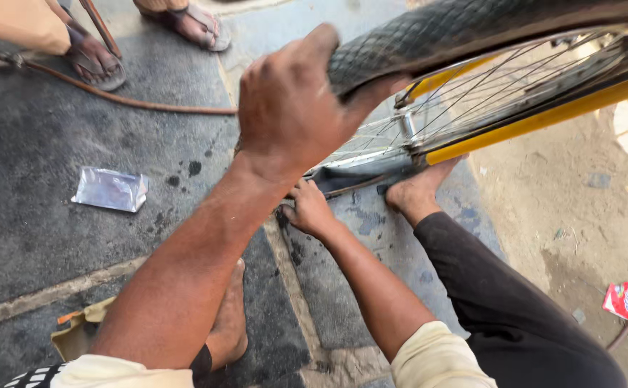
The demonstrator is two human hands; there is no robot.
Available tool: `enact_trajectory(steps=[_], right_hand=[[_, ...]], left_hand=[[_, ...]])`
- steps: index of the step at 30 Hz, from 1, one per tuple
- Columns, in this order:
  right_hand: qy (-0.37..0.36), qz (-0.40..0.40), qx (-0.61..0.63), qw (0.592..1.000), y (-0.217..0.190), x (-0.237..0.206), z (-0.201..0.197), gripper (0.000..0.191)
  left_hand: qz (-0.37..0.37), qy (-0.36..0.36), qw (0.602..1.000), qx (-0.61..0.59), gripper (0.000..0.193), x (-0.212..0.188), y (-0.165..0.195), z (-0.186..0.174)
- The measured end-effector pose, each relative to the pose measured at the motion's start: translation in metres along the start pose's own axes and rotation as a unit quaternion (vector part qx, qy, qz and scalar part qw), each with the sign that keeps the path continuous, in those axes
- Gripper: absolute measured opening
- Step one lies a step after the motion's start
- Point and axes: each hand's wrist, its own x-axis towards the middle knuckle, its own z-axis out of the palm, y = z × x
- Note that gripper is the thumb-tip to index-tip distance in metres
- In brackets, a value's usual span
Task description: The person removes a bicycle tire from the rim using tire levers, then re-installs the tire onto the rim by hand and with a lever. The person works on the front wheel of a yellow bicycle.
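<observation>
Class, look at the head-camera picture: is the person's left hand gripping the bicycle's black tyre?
Yes: the left hand is closed over the black tyre, thumb pressed against its side.

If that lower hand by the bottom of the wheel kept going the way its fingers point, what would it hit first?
Probably the black tyre at the wheel's bottom: the right hand already has its fingertips at it, near the bare foot. Depth is hard to judge.

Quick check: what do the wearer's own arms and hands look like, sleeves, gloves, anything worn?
Both hands are bare, no gloves. The left hand and right hand show dark grime on the fingers. Forearms are uncovered; cream sleeves are pushed up near the elbows, the left one over a black-and-white patterned cuff. No watch or rings visible.
</observation>
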Motion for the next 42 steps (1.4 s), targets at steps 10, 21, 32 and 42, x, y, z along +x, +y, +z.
enact_trajectory(steps=[10,21,32,42], right_hand=[[0.126,-0.044,0.213,0.968,-0.034,0.014,-0.009,0.027],[0.249,-0.235,-0.046,0.938,-0.029,0.048,0.007,0.033],[0.142,0.032,-0.039,0.989,0.015,-0.035,0.003,0.069],[0.032,0.036,-0.199,0.979,0.073,-0.019,-0.014,0.055]], left_hand=[[0.015,0.009,1.0,0.017,0.077,-0.009,-0.011,-0.009],[0.015,0.034,0.998,0.049,0.071,-0.014,-0.01,0.0],[-0.104,0.088,0.991,0.004,0.095,-0.145,-0.089,0.004],[-0.397,-0.086,0.894,-0.188,0.07,-0.264,-0.11,0.077]])
